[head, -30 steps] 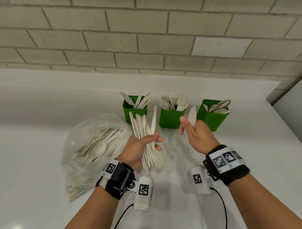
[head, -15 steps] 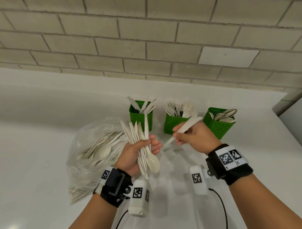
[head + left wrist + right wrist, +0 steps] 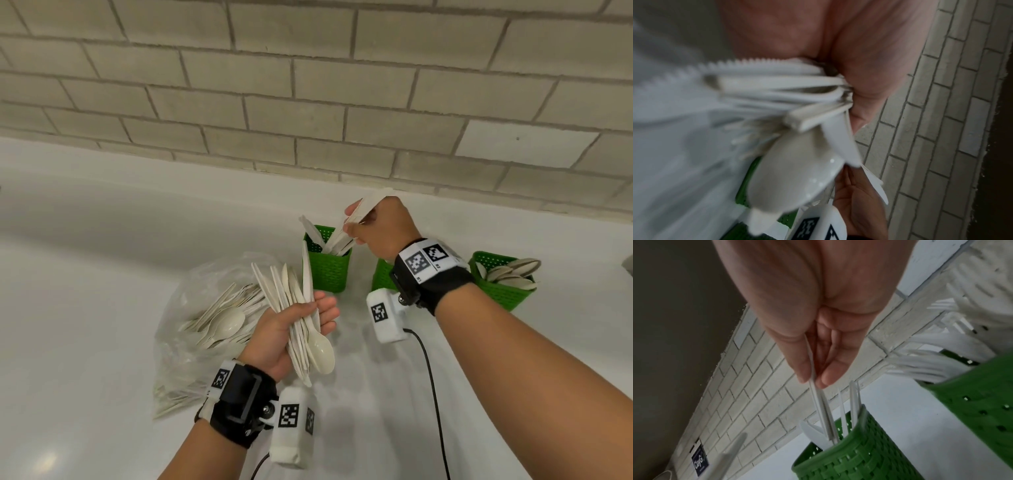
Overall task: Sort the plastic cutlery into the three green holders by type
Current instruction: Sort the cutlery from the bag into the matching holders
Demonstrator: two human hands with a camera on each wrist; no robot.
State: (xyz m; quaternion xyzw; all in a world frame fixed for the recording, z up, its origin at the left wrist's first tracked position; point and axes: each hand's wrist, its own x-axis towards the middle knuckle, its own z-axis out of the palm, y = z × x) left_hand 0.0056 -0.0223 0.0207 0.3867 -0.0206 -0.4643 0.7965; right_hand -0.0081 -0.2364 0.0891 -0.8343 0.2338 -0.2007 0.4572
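My left hand (image 3: 301, 318) grips a fanned bundle of white plastic cutlery (image 3: 294, 308), knives and a spoon (image 3: 797, 177) among them, above the counter. My right hand (image 3: 359, 222) pinches a white knife (image 3: 368, 205) by its upper part, its lower end inside the left green holder (image 3: 329, 270), which holds other knives (image 3: 854, 400). In the right wrist view thumb and fingers (image 3: 805, 369) pinch the knife (image 3: 822, 410) over that holder (image 3: 859, 456). The middle holder (image 3: 382, 279) with forks is mostly hidden behind my right wrist. The right holder (image 3: 503, 291) contains spoons.
A clear plastic bag (image 3: 212, 318) of mixed white cutlery lies on the white counter (image 3: 85, 308) left of my left hand. A brick wall (image 3: 308, 102) rises behind the holders. A cable (image 3: 431, 383) trails from the right wrist camera.
My right hand has carried the knife from in front of the middle holder up and left, and its lower end now sits in the left holder. The left hand kept its bundle.
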